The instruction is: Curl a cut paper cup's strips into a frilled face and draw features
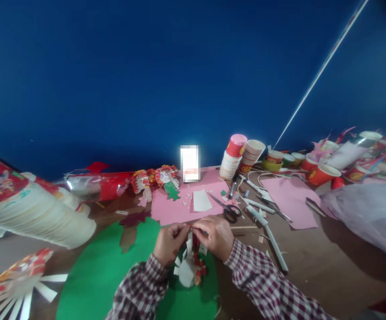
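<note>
Hands: in the head view, the left hand (170, 244) and the right hand (215, 236) meet fingertip to fingertip, both pinching a small reddish piece (189, 226), too small to identify.
Cut-strip paper craft (186, 272): just below the fingers, a pale round base with white strips fanning out; whether either hand touches it, I cannot tell.
Red-and-white bumpy trim (200, 269): along the right side of that craft.
Green paper sheet (93, 271): under the craft, flat on the brown table (316, 262).
Pink paper sheet (166, 212): beyond the hands, bearing a white paper piece (201, 201) and black-handled scissors (232, 213) lying partly over its edge.
Decorated paper figures (166, 177): at the pink sheet's far left.
Paper cups: a pink-topped stack (230, 165) behind the scissors; a large tilted stack (49, 218) at the left.
</note>
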A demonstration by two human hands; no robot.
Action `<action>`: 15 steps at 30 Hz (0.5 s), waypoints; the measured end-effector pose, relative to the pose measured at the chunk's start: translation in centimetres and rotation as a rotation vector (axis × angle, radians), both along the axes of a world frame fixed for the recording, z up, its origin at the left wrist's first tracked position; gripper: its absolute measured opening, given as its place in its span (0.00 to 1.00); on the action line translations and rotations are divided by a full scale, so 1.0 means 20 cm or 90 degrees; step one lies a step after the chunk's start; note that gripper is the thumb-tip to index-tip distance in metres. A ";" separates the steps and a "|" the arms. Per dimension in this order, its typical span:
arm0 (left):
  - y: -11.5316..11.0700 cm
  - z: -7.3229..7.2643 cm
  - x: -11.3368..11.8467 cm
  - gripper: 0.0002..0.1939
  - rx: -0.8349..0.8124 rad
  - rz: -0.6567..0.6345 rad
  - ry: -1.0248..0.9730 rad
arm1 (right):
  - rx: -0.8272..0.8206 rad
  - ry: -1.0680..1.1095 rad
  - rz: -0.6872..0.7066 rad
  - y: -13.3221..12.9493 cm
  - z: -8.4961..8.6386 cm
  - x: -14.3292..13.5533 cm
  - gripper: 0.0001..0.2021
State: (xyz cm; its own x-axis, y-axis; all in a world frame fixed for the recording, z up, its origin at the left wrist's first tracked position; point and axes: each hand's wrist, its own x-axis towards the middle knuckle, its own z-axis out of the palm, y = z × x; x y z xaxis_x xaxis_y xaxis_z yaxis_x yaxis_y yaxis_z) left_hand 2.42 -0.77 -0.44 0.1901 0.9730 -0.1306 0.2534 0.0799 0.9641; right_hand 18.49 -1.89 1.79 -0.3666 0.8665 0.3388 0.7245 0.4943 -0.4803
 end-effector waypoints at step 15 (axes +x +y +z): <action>0.01 -0.02 -0.01 0.14 -0.091 -0.042 -0.163 | 0.022 -0.029 -0.012 0.00 -0.02 0.00 0.04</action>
State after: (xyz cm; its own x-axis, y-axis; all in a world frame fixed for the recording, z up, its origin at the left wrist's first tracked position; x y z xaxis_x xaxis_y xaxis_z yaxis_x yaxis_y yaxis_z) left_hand 2.24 -0.66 -0.82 0.2968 0.9326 -0.2053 0.0123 0.2112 0.9774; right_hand 18.50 -1.82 1.48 -0.3660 0.8613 0.3524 0.7541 0.4964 -0.4300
